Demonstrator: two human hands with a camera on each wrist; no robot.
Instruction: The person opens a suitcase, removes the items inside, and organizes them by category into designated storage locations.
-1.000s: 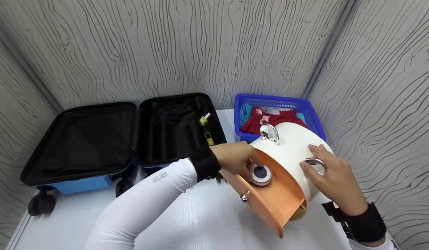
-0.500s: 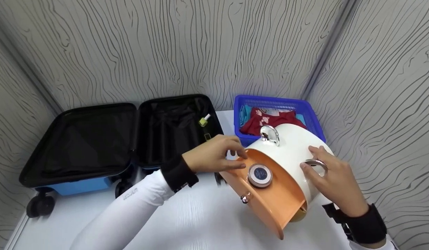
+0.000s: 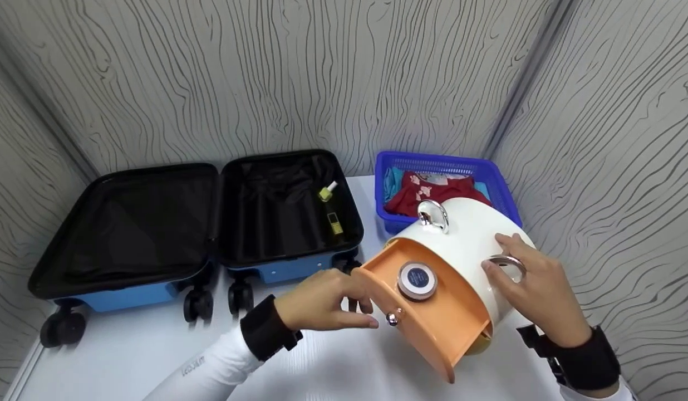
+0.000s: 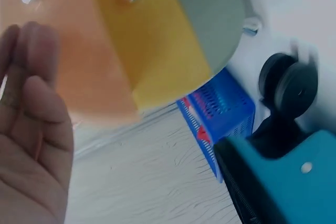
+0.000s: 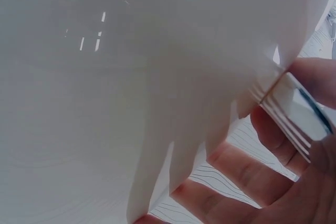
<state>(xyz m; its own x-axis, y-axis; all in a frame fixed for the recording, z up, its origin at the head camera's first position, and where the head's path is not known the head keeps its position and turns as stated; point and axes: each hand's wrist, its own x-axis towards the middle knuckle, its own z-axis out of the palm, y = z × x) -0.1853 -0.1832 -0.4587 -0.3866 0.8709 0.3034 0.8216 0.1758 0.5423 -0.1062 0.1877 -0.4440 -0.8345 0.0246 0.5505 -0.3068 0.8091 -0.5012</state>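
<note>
A white round box point(image 3: 466, 239) lies tilted on the table, its orange drawer point(image 3: 433, 312) pulled out. A round silver tin with a dark lid point(image 3: 417, 280) sits in the drawer. My left hand point(image 3: 367, 303) is at the drawer's front with loosely bent fingers, its thumb close to the small silver knob point(image 3: 393, 318), holding nothing. My right hand point(image 3: 497, 256) rests on the box and pinches a silver ring handle point(image 3: 508, 260); that ring handle point(image 5: 294, 108) shows between thumb and fingers in the right wrist view. The left wrist view shows the orange drawer front point(image 4: 68, 51) above my fingers point(image 4: 31, 129).
An open blue suitcase point(image 3: 132, 292) with black lining lies at the left; a yellow-capped bottle point(image 3: 327, 192) and a small yellow item point(image 3: 335, 223) lie in its right half. A blue basket point(image 3: 502, 192) with red cloth point(image 3: 433, 192) stands behind the box. Panelled walls enclose the white table point(image 3: 127, 351).
My left hand let go of the round tin in the drawer, drew back out and came down to the drawer's front beside the knob. The right hand and box stayed put.
</note>
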